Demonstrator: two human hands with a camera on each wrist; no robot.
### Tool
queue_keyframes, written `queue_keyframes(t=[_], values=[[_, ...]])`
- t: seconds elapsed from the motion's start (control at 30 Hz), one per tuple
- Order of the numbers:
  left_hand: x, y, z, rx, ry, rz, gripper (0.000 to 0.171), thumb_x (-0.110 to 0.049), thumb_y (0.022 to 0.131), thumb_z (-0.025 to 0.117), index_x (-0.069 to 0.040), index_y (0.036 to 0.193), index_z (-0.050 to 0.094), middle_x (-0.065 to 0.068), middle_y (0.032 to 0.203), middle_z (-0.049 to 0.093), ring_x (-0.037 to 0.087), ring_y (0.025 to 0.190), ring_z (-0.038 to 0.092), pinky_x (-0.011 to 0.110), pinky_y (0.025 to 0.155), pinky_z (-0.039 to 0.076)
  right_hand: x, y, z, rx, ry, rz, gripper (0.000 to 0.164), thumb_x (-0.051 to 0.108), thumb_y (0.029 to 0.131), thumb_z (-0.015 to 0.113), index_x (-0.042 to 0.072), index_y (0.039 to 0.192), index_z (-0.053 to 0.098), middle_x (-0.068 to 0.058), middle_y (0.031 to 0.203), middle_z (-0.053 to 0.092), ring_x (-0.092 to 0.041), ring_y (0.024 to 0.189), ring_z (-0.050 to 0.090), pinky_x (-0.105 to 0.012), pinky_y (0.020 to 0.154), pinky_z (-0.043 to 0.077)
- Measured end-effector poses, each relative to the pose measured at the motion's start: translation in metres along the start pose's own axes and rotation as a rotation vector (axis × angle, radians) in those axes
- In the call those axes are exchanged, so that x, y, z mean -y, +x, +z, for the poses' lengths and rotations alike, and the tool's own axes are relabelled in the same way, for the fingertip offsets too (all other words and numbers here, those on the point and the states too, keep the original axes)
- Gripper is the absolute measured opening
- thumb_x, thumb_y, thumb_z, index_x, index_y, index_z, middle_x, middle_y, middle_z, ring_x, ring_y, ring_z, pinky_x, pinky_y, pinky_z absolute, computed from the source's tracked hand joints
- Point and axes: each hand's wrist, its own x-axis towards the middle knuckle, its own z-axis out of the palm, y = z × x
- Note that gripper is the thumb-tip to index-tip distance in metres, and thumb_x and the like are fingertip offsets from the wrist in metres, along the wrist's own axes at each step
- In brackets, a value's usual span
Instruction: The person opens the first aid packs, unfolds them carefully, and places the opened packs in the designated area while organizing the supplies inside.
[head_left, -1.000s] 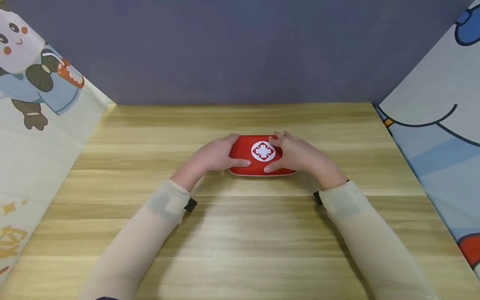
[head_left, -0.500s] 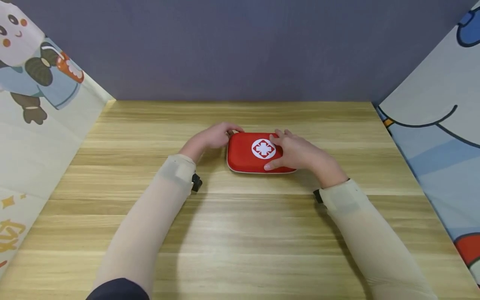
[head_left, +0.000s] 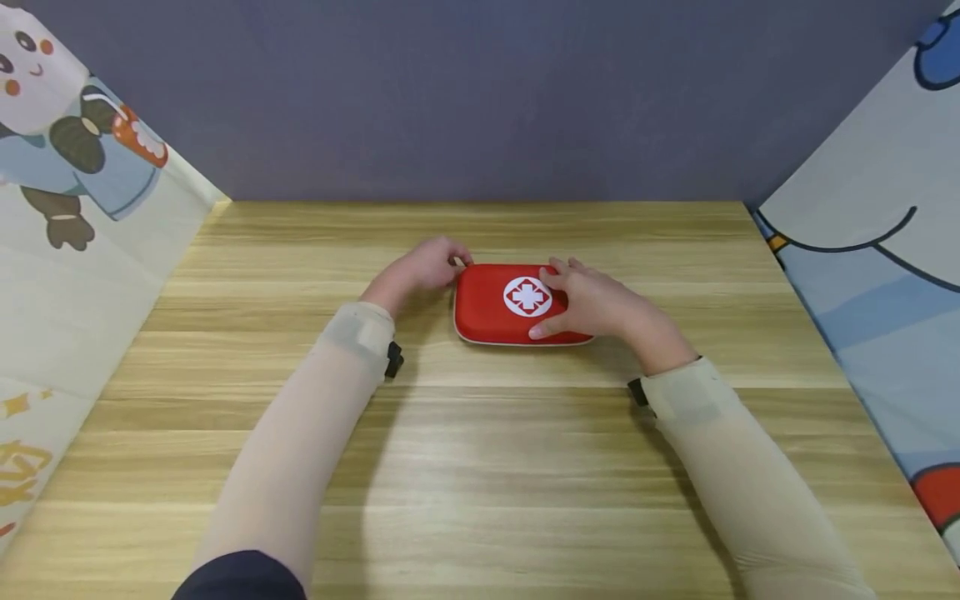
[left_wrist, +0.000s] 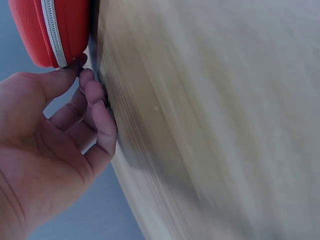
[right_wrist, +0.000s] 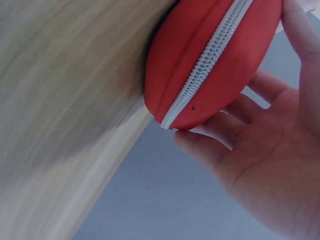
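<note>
A red first-aid case (head_left: 483,312) with a white cross emblem lies flat on the wooden table, its lid closed. At its far left corner is my left hand (head_left: 429,263). In the left wrist view, thumb and forefinger pinch together right at the pale zipper (left_wrist: 52,30), apparently on its pull, which the fingertips mostly hide. My right hand (head_left: 603,307) grips the case's right end, thumb on the lid's near part and fingers spread over the far side. The right wrist view has the zipper (right_wrist: 205,62) running shut around that end.
The wooden table (head_left: 480,467) reaches a plain grey-blue wall (head_left: 480,100) behind the case. Side panels with cartoon prints (head_left: 82,158) stand left and right. A small black wrist camera (head_left: 393,360) is strapped under the left sleeve cuff.
My left hand has left the lid's left end, moving up and back to the far left corner, where its fingers now pinch. My right hand has stayed on the case.
</note>
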Motion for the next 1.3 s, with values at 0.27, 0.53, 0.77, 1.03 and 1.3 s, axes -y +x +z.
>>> queue_keyframes(t=[0.27,0.53,0.77,1.03,1.3], values=[[0.001,-0.005,0.001,0.000,0.059,0.057,0.032,-0.007,0.106,0.054,-0.002,0.131,0.074,0.017,0.121,0.075,0.027,0.102,0.065,0.040,0.097,0.054,-0.003,-0.003,0.000,-0.012,-0.012,0.008,0.104,0.053,0.085,0.086,0.015,0.167,0.034,-0.015,0.179,0.017,-0.047,0.164,0.015,-0.070,0.127,0.029],[0.003,-0.015,0.002,-0.005,0.026,0.013,0.031,-0.010,0.109,0.055,-0.002,0.131,0.075,0.008,0.083,0.074,0.015,0.078,0.060,0.030,0.083,0.051,0.000,-0.003,-0.001,-0.011,-0.020,0.015,0.104,0.055,0.085,0.086,0.016,0.167,0.035,-0.014,0.179,0.018,-0.046,0.164,0.016,-0.068,0.128,0.029],[0.006,-0.023,0.003,0.004,0.008,-0.063,0.027,-0.014,0.110,0.055,-0.004,0.122,0.077,0.005,0.079,0.070,0.015,0.075,0.057,0.029,0.077,0.048,0.003,-0.001,-0.002,-0.010,-0.033,0.021,0.104,0.056,0.085,0.085,0.017,0.167,0.035,-0.013,0.179,0.018,-0.045,0.165,0.016,-0.067,0.129,0.028],[0.003,-0.034,0.009,-0.058,0.008,-0.065,0.027,-0.009,0.107,0.059,-0.002,0.125,0.077,0.008,0.087,0.074,0.012,0.071,0.058,0.022,0.066,0.046,0.001,-0.001,-0.002,-0.016,-0.030,0.032,0.104,0.056,0.084,0.086,0.018,0.167,0.035,-0.013,0.179,0.019,-0.045,0.165,0.017,-0.068,0.128,0.029],[0.002,-0.050,0.015,-0.087,0.106,-0.070,0.021,-0.012,0.103,0.065,-0.006,0.114,0.082,0.011,0.108,0.080,0.024,0.094,0.063,0.034,0.084,0.051,0.000,-0.001,0.000,-0.026,-0.022,0.032,0.104,0.056,0.084,0.086,0.018,0.167,0.036,-0.013,0.179,0.019,-0.045,0.165,0.017,-0.067,0.129,0.028]])
